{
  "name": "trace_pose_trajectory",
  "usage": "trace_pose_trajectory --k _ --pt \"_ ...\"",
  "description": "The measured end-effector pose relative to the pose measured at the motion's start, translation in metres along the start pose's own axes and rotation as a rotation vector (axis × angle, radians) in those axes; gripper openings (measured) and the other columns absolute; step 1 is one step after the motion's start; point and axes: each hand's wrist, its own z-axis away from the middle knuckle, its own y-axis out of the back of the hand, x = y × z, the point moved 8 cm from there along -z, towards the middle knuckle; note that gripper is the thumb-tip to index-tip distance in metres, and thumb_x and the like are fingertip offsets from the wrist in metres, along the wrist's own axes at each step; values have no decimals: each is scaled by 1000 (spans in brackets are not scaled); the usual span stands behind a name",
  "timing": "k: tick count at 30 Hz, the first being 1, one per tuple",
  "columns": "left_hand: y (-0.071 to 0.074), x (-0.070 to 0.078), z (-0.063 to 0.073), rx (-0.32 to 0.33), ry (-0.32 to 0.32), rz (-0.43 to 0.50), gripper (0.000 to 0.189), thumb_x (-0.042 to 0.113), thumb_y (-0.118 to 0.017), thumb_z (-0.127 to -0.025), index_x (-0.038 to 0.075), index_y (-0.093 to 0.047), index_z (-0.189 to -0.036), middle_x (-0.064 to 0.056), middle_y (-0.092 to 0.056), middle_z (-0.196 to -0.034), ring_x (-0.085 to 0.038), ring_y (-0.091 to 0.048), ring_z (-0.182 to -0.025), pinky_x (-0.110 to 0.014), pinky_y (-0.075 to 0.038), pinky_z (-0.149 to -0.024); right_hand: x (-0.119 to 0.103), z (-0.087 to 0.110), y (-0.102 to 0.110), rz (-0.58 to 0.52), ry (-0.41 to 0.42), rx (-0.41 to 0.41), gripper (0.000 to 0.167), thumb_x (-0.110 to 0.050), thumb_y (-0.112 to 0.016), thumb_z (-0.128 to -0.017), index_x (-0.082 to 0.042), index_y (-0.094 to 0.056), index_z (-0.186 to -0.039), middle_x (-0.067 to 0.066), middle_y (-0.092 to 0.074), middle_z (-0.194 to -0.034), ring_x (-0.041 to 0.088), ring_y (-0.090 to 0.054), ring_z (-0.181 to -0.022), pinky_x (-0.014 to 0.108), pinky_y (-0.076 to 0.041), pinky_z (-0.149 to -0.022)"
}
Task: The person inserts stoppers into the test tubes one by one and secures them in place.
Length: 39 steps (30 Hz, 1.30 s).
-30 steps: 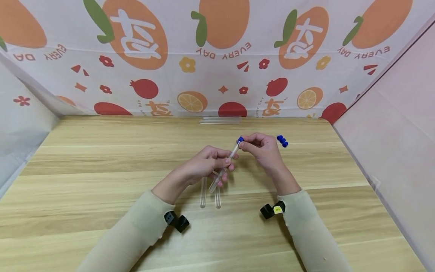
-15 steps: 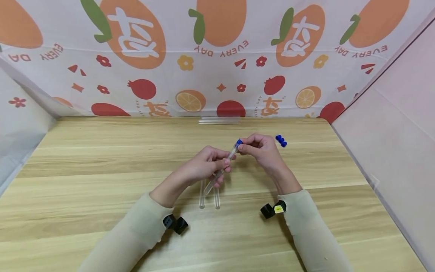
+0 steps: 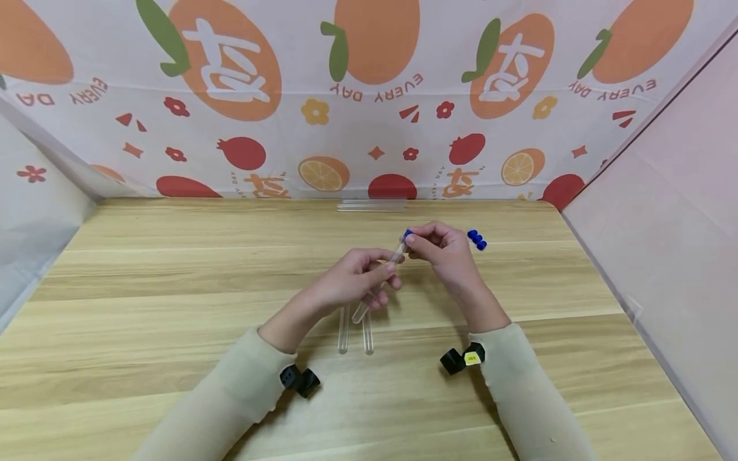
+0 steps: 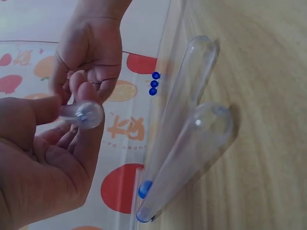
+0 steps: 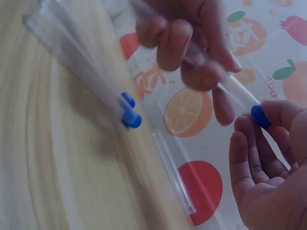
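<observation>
My left hand (image 3: 360, 278) pinches a clear test tube (image 3: 360, 312) between thumb and fingers, its rounded end slanting down toward me. At the tube's upper end sits a blue cap (image 5: 260, 116), which the thumb and fingers of my right hand (image 3: 444, 250) pinch. Below my left hand, two more clear test tubes lie side by side on the table, a left tube (image 3: 343, 333) and a right tube (image 3: 368, 336). Both have blue caps at their far ends in the wrist views; in the head view my left hand hides those ends.
Several clear tubes (image 3: 371, 205) lie along the back edge of the wooden table (image 3: 173, 269). Loose blue caps (image 3: 476, 239) sit in a short row right of my right hand. A fruit-printed cloth (image 3: 242, 153) rises behind the table.
Both hands and the held tube tilt and shift slightly, dipping and then rising a little. My right hand keeps its pinch at the blue cap. The things on the table stay put.
</observation>
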Motion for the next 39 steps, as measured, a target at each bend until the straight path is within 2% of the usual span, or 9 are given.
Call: trace_pose_trajectory --k 5,9,13,16,23,28,31,36,39 --pt "0 -4 -2 -38 27 61 40 23 -40 -109 1 -50 -141 -27 -66 -118 -20 -70 -84 -43 -61 -82 -3 0 5 -145 4 44 14 -7 -68 -94 -5 -67 -108 11 -72 -107 18 -70 -95 32 -59 -89" --pt "1 -3 -2 -54 25 69 36 20 -41 -109 1 -56 -136 -22 -69 -114 -27 -70 -90 -49 -59 -86 -11 -1 5 -215 39 35 21 -4 -65 -96 1 -64 -116 18 -71 -116 20 -71 -103 34 -58 -91" --pt "2 1 -2 -32 -13 66 31 16 -46 -107 0 -60 -130 -26 -68 -111 -29 -69 -85 -51 -60 -83 -18 -1 4 -192 88 39 25 -5 -62 -98 9 -62 -119 20 -71 -115 20 -72 -100 34 -58 -90" --pt "2 3 -1 -5 -37 44 30 14 -49 -106 -1 -62 -127 -21 -70 -103 -25 -67 -79 -45 -61 -76 -21 1 5 -148 120 50 25 -7 -61 -99 11 -64 -117 15 -74 -109 19 -72 -97 34 -59 -89" --pt "-5 7 3 -54 -59 -6 28 11 -47 -106 -8 -66 -114 -10 -65 -82 -15 -61 -62 -27 -56 -58 -15 2 7 -62 109 19 9 -10 -70 -94 -5 -71 -87 4 -76 -91 17 -72 -90 33 -60 -85" --pt "-8 6 6 -45 -33 -24 26 9 -48 -105 -9 -67 -107 -6 -66 -78 -15 -63 -61 -27 -56 -57 -11 3 5 -58 75 -17 9 -10 -71 -93 -9 -73 -85 2 -77 -90 16 -72 -90 32 -61 -83" --pt "-9 7 7 -22 -38 -21 27 10 -49 -105 -8 -68 -110 -9 -68 -81 -16 -65 -63 -29 -58 -58 -14 6 5 -71 77 -23 6 -12 -71 -93 -7 -73 -91 3 -76 -94 17 -73 -92 33 -60 -84" --pt "-10 4 5 17 -39 11 29 17 -51 -105 -4 -66 -119 -24 -69 -97 -16 -66 -67 -28 -59 -61 -17 8 11 -65 60 6 21 -14 -72 -93 2 -70 -108 5 -75 -100 16 -72 -92 33 -60 -85" --pt "-13 0 4 2 -17 39 30 18 -49 -106 -3 -61 -125 -30 -66 -106 -16 -67 -71 -30 -60 -65 -16 9 18 -63 26 35 28 -12 -72 -93 6 -68 -113 4 -74 -100 15 -71 -88 31 -61 -83"
